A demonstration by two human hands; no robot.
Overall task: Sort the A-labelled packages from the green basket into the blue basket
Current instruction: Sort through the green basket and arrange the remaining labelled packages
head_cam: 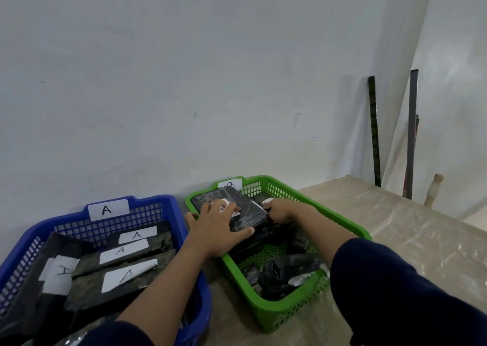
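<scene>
The left hand [218, 227] hides the label of the black package [245, 208]. Its fingers lie spread on the wrap inside the green basket [290, 311]. The right hand [279, 211] grips the package's far edge, fingers curled shut.

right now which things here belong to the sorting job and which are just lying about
Part of the job:
- green plastic basket
- blue plastic basket
- black wrapped package under both hands
- left hand and right hand
- black A-labelled packages already in the blue basket

Just lying about:
- dark strips leaning against the wall
- pale wooden stick

Both hands [218, 227] on green-basket package [247, 208]
</scene>
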